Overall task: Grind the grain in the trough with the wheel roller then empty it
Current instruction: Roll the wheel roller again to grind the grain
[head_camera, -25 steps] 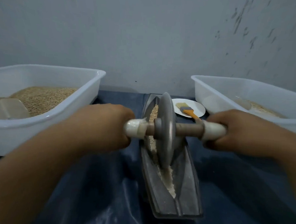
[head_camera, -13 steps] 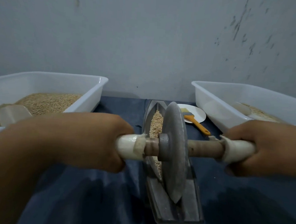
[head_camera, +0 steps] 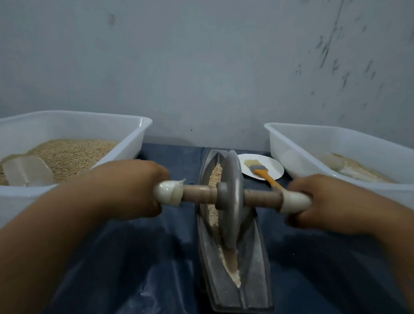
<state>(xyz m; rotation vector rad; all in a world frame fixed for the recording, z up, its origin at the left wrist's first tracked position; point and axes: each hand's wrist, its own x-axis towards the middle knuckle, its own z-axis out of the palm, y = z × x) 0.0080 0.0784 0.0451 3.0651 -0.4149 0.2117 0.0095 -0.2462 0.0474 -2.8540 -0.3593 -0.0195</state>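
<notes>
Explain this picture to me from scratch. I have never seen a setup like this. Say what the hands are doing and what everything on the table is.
The view comes from a camera worn on a person's head, looking down at both hands. No machine is involved. The left hand and right hand each grip one end of the axle of a wheel roller, a metal disc standing in a narrow boat-shaped trough. Grain lies in the trough's far part, and paler ground meal nearer. On the dark cloth a left tub holds grain and a clear scoop. A right tub holds a little material. Between them a small plate carries an orange-handled brush.
</notes>
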